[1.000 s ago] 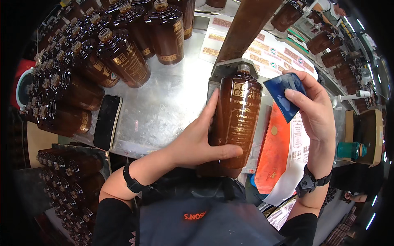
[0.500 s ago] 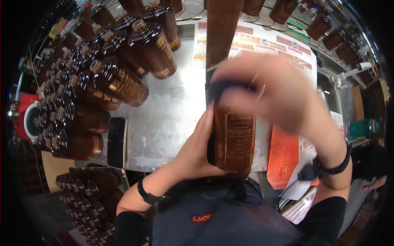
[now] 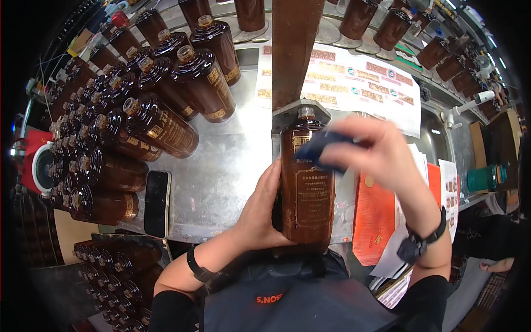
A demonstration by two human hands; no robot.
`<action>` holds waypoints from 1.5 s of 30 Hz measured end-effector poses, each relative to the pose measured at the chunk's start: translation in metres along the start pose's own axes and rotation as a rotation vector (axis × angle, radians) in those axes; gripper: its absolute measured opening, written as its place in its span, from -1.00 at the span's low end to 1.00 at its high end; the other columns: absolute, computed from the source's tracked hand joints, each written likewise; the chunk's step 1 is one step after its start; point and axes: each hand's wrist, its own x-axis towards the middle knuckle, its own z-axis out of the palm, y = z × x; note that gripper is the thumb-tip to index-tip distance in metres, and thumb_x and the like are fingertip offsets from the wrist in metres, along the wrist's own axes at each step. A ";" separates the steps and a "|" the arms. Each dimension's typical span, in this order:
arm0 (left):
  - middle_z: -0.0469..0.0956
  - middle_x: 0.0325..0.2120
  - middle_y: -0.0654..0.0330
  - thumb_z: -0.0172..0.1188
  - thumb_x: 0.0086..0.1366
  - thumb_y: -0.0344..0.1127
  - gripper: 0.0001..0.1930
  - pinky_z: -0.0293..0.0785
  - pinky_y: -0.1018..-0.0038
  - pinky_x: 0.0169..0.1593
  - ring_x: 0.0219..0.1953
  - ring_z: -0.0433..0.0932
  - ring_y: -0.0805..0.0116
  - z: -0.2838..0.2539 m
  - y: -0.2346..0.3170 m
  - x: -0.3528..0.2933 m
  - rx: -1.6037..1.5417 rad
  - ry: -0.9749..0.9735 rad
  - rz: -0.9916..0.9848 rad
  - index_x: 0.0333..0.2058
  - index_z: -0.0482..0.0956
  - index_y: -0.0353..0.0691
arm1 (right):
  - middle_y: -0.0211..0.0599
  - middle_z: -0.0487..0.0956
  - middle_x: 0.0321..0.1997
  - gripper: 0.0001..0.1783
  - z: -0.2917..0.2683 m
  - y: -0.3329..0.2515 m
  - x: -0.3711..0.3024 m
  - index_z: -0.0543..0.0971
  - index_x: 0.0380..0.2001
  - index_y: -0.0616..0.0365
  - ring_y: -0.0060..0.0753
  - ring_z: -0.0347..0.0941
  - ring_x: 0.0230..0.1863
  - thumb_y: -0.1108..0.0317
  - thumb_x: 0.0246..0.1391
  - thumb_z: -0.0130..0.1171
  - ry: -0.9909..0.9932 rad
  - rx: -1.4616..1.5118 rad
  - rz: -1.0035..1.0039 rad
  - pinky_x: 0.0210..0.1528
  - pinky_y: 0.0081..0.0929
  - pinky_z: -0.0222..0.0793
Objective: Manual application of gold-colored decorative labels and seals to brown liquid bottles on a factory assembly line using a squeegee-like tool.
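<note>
A brown glass bottle with gold lettering stands at the middle of the metal table's near edge. My left hand is wrapped round its left side and lower part. A bunched dark blue cloth is gripped by my right hand, whose fingers are smeared by motion. The cloth overlaps the bottle's upper front; whether it presses on the glass I cannot tell. The bottle's open neck sits next to a grey metal bracket on a brown upright post.
Many similar brown bottles crowd the left of the table. A phone lies before them. Printed label sheets lie behind the post. Orange packaging, a teal jar and another person's hand are at right.
My right hand and the cloth have moved down and right, off the bottle's top, uncovering its neck and the bracket. My left hand keeps its hold on the bottle.
</note>
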 end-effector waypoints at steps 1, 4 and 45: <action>0.04 0.34 -0.20 0.63 -0.20 -0.06 0.39 0.15 0.09 0.36 0.36 0.12 -0.20 0.002 0.002 0.001 0.014 0.009 0.017 0.41 -0.25 -0.32 | -0.32 0.68 -0.34 -0.74 -0.017 0.008 0.006 0.69 -0.18 0.19 -0.53 0.56 -0.34 0.40 0.01 0.36 0.125 0.113 0.179 -0.25 -0.55 0.47; 0.03 0.35 -0.20 0.63 -0.20 -0.04 0.39 0.12 0.09 0.37 0.37 0.10 -0.20 0.002 0.000 0.000 0.041 0.033 0.016 0.41 -0.25 -0.33 | -0.33 0.66 -0.37 -0.73 -0.017 0.002 -0.001 0.69 -0.18 0.19 -0.53 0.55 -0.33 0.40 0.00 0.36 0.218 -0.109 -0.046 -0.30 -0.60 0.43; 0.14 0.31 -0.15 0.63 -0.18 -0.04 0.34 0.14 0.13 0.36 0.34 0.20 -0.09 0.007 0.000 -0.002 0.025 0.146 0.096 0.39 -0.16 -0.39 | -0.41 0.52 -0.46 -0.68 -0.007 -0.039 0.028 0.71 -0.24 0.01 -0.36 0.51 -0.37 0.50 -0.16 0.28 0.250 -0.736 -0.284 -0.26 -0.42 0.47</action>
